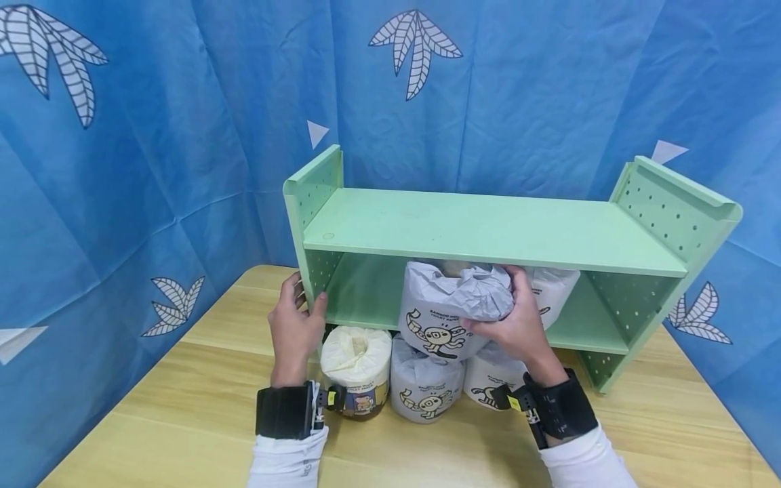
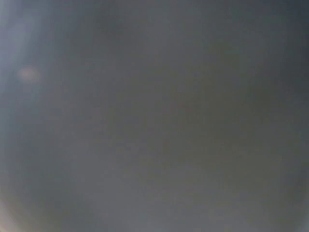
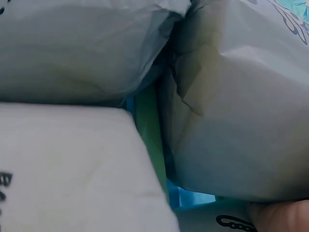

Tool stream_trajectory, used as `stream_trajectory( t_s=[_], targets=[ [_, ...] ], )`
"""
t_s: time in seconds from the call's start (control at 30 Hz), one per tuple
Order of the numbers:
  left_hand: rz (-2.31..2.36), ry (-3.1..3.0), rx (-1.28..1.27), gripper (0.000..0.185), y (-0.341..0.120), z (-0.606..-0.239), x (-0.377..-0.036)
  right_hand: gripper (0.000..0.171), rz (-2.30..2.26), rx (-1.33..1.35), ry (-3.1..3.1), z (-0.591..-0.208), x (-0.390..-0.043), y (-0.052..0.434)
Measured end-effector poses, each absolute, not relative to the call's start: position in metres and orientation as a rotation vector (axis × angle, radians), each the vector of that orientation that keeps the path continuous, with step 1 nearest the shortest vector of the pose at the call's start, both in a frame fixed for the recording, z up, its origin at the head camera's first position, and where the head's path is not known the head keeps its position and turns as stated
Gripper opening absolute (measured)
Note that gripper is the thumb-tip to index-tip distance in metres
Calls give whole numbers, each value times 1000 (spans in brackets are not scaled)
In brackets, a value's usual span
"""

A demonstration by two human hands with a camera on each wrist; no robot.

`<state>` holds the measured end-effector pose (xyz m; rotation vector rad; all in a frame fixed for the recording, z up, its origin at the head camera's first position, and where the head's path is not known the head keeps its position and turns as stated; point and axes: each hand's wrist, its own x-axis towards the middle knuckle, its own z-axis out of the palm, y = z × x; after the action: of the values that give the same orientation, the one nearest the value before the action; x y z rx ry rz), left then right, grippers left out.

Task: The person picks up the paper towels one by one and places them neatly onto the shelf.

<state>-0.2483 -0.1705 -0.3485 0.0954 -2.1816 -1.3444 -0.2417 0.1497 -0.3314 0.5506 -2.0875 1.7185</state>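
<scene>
My right hand grips a toilet paper roll in grey printed wrapping, fingers at its right side and thumb on its front. That roll sits at the front of the green shelf's lower level, under the top board and over the wrapped rolls below. Beside it, partly behind my right hand, is another wrapped roll. With fingers outside and thumb at the front edge, my left hand holds the shelf's left side panel. The right wrist view shows wrapped rolls close up and a fingertip. The left wrist view is a grey blur.
Under the shelf's lower board stand a cream-wrapped roll, a grey-wrapped roll and another roll on the wooden table. Perforated panels close both shelf ends. Blue curtain hangs behind and at both sides.
</scene>
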Motion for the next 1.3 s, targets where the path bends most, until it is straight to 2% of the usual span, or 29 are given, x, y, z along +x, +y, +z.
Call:
stream_trajectory(
  t_s=[0.43, 0.77, 1.3],
  targets=[
    [-1349, -2183, 99, 51, -169, -348, -248, 94, 1711, 572, -2130, -328, -241, 158],
    [-1362, -2177, 110, 50, -170, -348, -247, 83, 1752, 542, -2151, -324, -239, 169],
    [-1364, -2173, 97, 50, -170, -349, -248, 85, 1762, 540, -2100, -324, -238, 181]
  ],
)
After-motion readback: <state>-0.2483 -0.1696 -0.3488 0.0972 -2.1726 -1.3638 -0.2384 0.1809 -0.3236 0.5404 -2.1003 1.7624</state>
